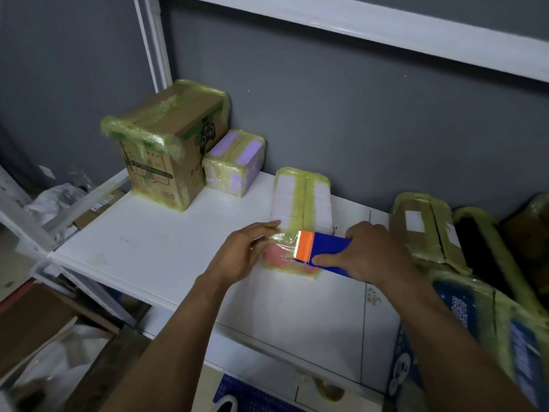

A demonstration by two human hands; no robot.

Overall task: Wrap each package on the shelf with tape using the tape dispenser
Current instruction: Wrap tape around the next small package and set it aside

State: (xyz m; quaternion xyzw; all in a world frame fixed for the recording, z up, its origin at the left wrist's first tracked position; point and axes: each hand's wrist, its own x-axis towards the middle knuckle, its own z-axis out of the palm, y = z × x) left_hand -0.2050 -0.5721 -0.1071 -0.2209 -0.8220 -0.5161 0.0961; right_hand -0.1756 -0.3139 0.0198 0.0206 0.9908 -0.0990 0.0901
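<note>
One package [274, 257] on the shelf [148, 248] is being taped: dispenser [325, 251] gripped by the right hand [371, 254], tape [282, 240] held by the left hand [240, 254], pinched or pressed cannot be told. Tape must next be drawn across.

Forearms bare down to left hand [237, 258] and right hand [372, 254].

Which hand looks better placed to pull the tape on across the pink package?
The right hand: it grips the tape dispenser, whose orange end sits at the pink package, while the left hand presses on that package.
</note>
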